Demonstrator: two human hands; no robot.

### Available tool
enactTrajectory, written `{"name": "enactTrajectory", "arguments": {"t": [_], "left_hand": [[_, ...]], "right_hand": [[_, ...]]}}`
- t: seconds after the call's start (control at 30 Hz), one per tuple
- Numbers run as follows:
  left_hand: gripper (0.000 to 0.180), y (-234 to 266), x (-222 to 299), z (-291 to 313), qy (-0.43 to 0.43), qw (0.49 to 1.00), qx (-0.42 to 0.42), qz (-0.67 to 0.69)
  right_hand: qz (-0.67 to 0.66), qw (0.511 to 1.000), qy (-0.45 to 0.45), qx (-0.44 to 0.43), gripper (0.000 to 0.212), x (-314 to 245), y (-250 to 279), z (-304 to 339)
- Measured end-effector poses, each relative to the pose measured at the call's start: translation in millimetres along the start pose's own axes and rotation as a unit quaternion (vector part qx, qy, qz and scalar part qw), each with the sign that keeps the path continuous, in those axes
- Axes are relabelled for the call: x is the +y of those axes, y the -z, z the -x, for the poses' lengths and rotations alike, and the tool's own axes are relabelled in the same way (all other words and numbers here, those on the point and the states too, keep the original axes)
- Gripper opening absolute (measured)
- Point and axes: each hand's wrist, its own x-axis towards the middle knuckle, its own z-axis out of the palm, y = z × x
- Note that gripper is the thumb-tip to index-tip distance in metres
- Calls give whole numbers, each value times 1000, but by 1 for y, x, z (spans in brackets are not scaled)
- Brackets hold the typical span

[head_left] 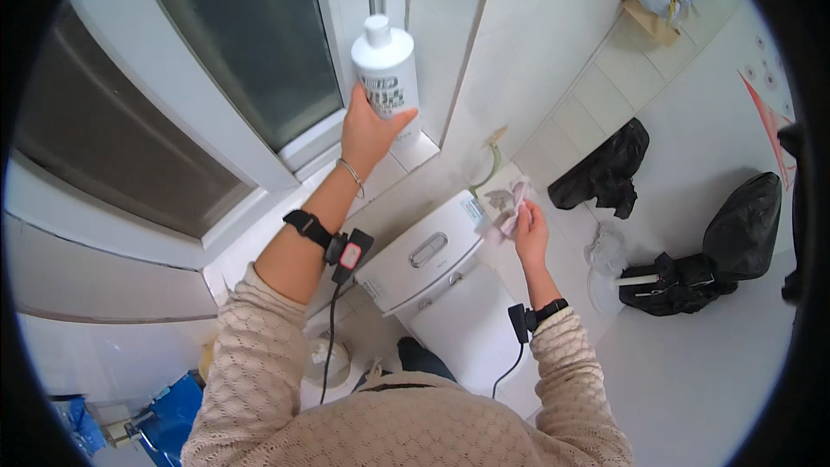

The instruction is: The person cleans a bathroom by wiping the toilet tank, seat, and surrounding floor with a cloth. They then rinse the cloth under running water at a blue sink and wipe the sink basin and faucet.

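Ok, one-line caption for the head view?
Left hand holds white bottle on windowsill; right hand holds pink cloth over toilet tank.

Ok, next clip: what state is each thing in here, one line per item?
white bottle: upright, cap on, gripped by the left hand at the window ledge
pale cloth: crumpled, held in the right hand
toilet tank lid: in place on the tank
window: frosted, looks shut
black bags: slumped on the floor

white toilet tank [424, 259] low centre, black bags [692, 251] crowding right floor (window ledge [406, 160] narrow), wall close
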Motion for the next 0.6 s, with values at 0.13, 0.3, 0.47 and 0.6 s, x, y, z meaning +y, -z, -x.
{"name": "enactTrajectory", "arguments": {"t": [0.13, 0.3, 0.47, 0.6], "left_hand": [[82, 0, -8, -5, -52, 995, -14, -86], [90, -9, 7, 3, -55, 993, -28, -103], [92, 30, 4, 44, -54, 987, 11, -148], [83, 60, 29, 97, -10, 996, -29, -81]], "right_hand": [[77, 981, 165, -69, 20, -36, -27, 4], [285, 899, 278, -183, 22, 30, -119, 32], [138, 893, 295, -311, 23, 8, -163, 58], [264, 908, 244, -217, 31, 56, -108, -11]]}}
